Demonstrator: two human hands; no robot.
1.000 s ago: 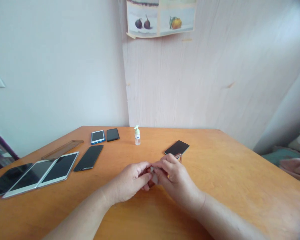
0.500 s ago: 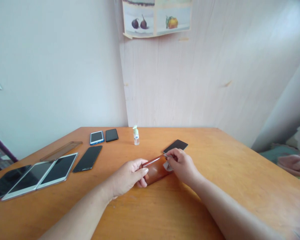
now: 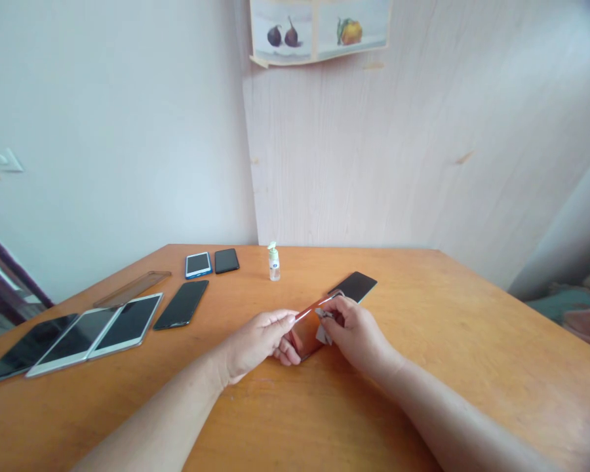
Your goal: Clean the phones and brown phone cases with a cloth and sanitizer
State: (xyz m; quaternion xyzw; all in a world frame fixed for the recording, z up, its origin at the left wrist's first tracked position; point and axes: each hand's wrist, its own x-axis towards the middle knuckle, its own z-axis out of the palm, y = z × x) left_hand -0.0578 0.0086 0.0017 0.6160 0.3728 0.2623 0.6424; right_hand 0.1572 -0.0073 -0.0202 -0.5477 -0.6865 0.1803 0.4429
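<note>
My left hand (image 3: 263, 341) is closed on the near-left end of a see-through phone case (image 3: 307, 333), thumb on its upper edge and fingers underneath. The case is tilted above the table and looks orange-brown against the wood. At its far-right end, my right hand (image 3: 356, 331) pinches a small crumpled white wipe (image 3: 323, 331) against the case. Part of the wipe is hidden by the fingers. Just behind the right hand lies a dark-screened phone (image 3: 356, 286) on the table.
On the wooden table (image 3: 462, 367), a pump bottle (image 3: 274, 265) stands at the back. To the left lie a black phone (image 3: 181, 305), a blue-edged phone (image 3: 198, 264), another dark phone (image 3: 227, 261), a clear case (image 3: 132, 288), white tablets (image 3: 126, 326) and a black tablet (image 3: 29, 347).
The phone case has tipped up more steeply in my hands. My right hand and the wipe have shifted slightly along it. The whole view has swung a little to the left.
</note>
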